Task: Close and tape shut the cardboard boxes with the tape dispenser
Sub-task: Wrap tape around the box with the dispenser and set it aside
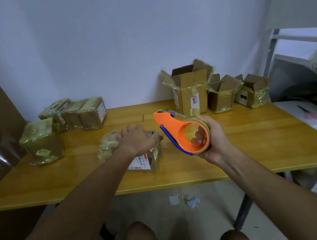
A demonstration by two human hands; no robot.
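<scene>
Orange plastic forms the body of the hand-held tape dispenser (175, 129) with its blue blade guard, raised above the middle of the yellow wooden table (251, 140); the right hand (213, 138) grips it, fingers curled through the core of the tape roll and thumb over the rim. Just left of it, the left hand (136, 139) rests palm-down with fingers spread and fairly straight on a small brown cardboard box wrapped in yellowish tape (145, 159), which lies near the table's front edge with a white shipping label facing the camera. Farther back, toward the left edge, sit four taped-shut cardboard boxes (73, 115). Along the far edge at the right stand three open cardboard boxes (220, 89), flaps up, close together.
</scene>
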